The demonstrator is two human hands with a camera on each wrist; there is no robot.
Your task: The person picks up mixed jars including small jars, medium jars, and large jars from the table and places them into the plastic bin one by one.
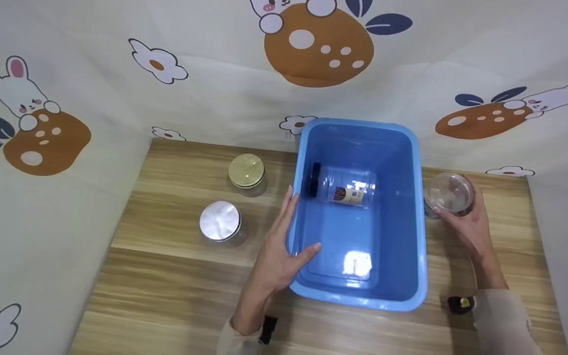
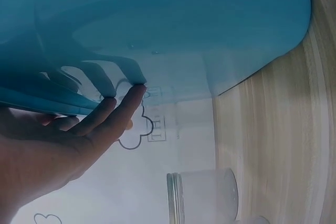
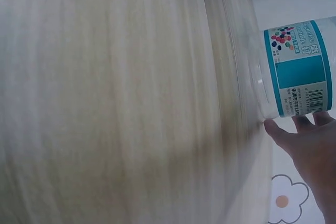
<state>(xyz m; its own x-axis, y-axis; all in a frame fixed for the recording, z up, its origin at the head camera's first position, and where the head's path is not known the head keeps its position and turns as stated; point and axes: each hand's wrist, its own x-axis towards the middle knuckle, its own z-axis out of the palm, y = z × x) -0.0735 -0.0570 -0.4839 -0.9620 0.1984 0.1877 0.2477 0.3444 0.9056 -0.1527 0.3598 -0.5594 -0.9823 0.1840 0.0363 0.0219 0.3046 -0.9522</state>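
A blue plastic bin (image 1: 358,301) stands in the middle of the table. My left hand (image 1: 276,251) rests at its left rim, thumb stretched over the inside and straight fingers along the outer wall; in the left wrist view those fingertips (image 2: 137,88) touch that wall. Inside the bin, a clear jar with a black lid (image 1: 348,185) lies on its side. To the bin's right, my right hand (image 1: 471,224) grips a clear plastic jar (image 1: 449,192) between thumb and fingers. Its teal and white label (image 3: 299,69) shows in the right wrist view.
Left of the bin stand a gold-lidded jar (image 1: 247,170) and a silver-lidded jar (image 1: 220,221), both clear-sided. The wooden table (image 1: 165,197) meets a patterned cloth (image 1: 215,98) behind and at both sides.
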